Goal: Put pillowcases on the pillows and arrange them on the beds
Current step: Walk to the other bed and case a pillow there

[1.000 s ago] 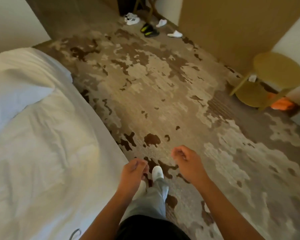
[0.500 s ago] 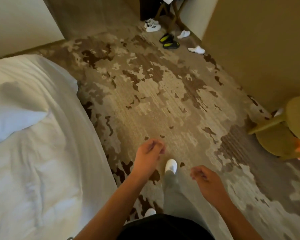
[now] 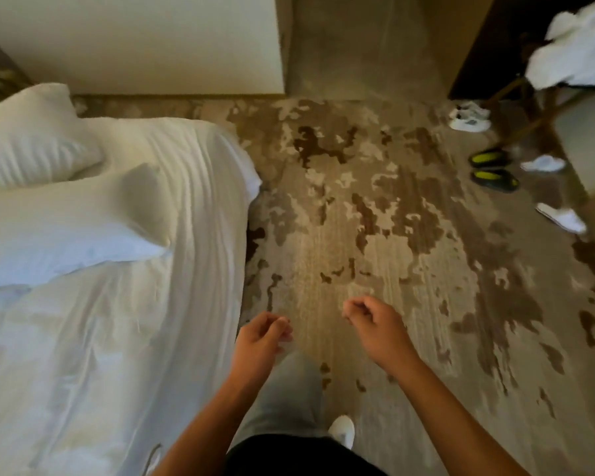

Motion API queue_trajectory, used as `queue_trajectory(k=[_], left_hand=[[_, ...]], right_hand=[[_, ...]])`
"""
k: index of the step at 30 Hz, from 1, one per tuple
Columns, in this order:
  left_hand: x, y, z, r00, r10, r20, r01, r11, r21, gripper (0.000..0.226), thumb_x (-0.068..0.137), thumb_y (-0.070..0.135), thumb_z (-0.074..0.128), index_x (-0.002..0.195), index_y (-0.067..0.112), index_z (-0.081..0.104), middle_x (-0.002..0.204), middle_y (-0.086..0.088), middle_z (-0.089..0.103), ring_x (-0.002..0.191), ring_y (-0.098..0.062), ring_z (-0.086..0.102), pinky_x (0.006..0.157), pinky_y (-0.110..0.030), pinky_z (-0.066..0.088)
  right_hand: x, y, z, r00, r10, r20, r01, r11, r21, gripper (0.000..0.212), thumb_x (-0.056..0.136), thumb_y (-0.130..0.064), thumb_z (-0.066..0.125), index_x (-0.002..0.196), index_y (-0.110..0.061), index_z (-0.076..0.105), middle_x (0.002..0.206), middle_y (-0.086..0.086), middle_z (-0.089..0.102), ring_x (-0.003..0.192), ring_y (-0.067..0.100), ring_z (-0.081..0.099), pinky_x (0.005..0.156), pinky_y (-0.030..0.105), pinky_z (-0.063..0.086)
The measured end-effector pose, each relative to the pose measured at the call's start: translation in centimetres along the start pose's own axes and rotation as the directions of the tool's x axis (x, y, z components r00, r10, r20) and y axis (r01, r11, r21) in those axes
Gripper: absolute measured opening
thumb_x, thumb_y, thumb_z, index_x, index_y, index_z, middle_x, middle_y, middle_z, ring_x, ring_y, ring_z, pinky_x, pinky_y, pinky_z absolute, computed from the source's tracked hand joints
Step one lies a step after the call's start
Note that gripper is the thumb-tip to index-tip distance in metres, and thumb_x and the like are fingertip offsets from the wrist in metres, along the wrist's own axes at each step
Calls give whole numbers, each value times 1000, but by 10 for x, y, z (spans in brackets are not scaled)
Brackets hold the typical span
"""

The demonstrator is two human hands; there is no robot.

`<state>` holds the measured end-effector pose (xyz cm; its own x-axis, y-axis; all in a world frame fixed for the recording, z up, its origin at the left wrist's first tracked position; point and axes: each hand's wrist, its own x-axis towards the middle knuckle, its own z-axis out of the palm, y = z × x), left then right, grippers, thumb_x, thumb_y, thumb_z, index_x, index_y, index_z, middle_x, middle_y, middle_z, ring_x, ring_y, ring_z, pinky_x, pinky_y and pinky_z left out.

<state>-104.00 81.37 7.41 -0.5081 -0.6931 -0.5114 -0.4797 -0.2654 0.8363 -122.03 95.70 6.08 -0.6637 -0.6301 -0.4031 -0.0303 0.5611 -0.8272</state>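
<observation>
A bed with a rumpled white sheet fills the left side. Two white pillows lie on it: one at the far corner, another just in front of it. My left hand hangs over the carpet beside the bed's edge, fingers loosely curled, holding nothing. My right hand hangs a little to its right, also loosely curled with nothing in it. A heap of white linen sits on a stand at the top right.
Patterned brown and beige carpet covers the floor. Along the right side lie white sneakers, dark shoes with green insoles and white slippers. A white wall panel stands beyond the bed.
The view has swung left and forward along the bed. The second pillow and the linen heap have come into sight, while the round yellow table has left the frame. Both hands stay loosely curled.
</observation>
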Motion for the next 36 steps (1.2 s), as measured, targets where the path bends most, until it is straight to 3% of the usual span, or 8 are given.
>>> queue_trajectory(k=[3,6,11,19,23,28,31,36], left_hand=[[65,26,13,999,-27,-44,25,999,-26,23,100,30,59,85,33,75,88,-1,78,84,-16,75,80,-40,61],[141,65,33,999,-31,-38,28,997,-77,19,100,31,60,88,29,75,89,-1,78,86,-16,75,81,-42,62],[270,166,69,999,-53,7,54,991,-123,17,98,25,61,92,17,74,86,-1,77,85,-16,75,82,-43,60],[474,342,114,994,95,56,-85,981,-172,18,101,26,58,96,16,73,91,-2,77,91,-17,74,81,-38,59],[580,396,116,993,117,-30,-121,967,-223,20,99,30,59,95,16,73,91,-6,77,86,-18,74,72,-29,58],[691,447,100,969,-19,-245,-45,966,-256,18,99,26,60,93,17,74,88,-5,78,85,-20,74,79,-38,58],[736,470,78,920,-104,-378,-19,951,-309,21,99,27,61,85,27,76,85,-5,77,81,-20,73,70,-31,58],[812,502,36,799,-235,-554,-22,909,-417,19,98,28,62,86,27,76,83,-6,77,72,-15,72,62,-25,57]], right_hand=[[94,-34,-20,998,-50,47,52,998,-41,15,103,-33,62,104,-26,75,97,-8,76,94,8,71,85,29,58],[176,-56,-41,995,-55,78,61,996,-72,15,103,-34,62,101,-27,75,96,-9,76,94,6,71,86,28,58],[283,-87,-95,996,60,69,-52,992,-111,13,103,-32,63,99,-28,75,97,-8,76,95,8,72,86,30,57],[485,-145,-172,992,125,17,-122,986,-115,11,103,-30,64,105,-28,74,98,-9,77,95,7,72,81,24,56],[618,-180,-185,993,82,84,-71,989,-131,10,103,-31,65,100,-33,74,93,-11,78,91,6,73,81,28,58],[791,-259,-183,955,21,295,39,979,-198,12,103,-31,63,97,-30,73,92,-8,75,87,9,70,78,27,57],[881,-329,-163,889,-30,457,161,955,-249,16,103,-40,59,97,-31,71,93,-11,73,87,5,68,73,21,54],[1015,-455,-94,754,-209,623,409,891,-196,17,102,-43,60,102,-32,72,93,-13,74,88,-1,68,79,21,57]])
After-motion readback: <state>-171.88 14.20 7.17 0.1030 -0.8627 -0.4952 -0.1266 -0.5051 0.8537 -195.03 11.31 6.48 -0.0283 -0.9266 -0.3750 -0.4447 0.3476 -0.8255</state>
